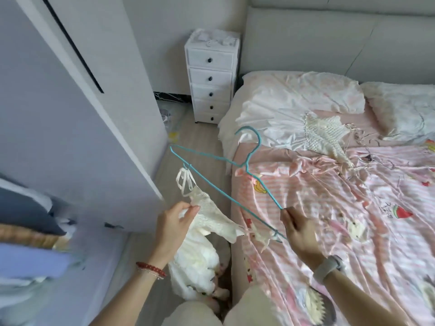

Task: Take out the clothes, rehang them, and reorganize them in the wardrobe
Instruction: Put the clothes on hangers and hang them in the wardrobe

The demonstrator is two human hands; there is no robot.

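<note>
hanger [213, 161]: coated wire, matt | dress [207, 208]: crinkled cloth | bedsheet [341, 220]: satin-glossy

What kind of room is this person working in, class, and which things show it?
Most likely a bedroom: a bed with pillows, a white drawer unit beside it, and a wardrobe door.

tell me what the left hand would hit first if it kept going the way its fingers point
The left hand points up and right, already pinching the white garment. Straight on, its fingers would likely meet the teal hanger wire first, then the bed edge beyond; depth is unclear.
</note>
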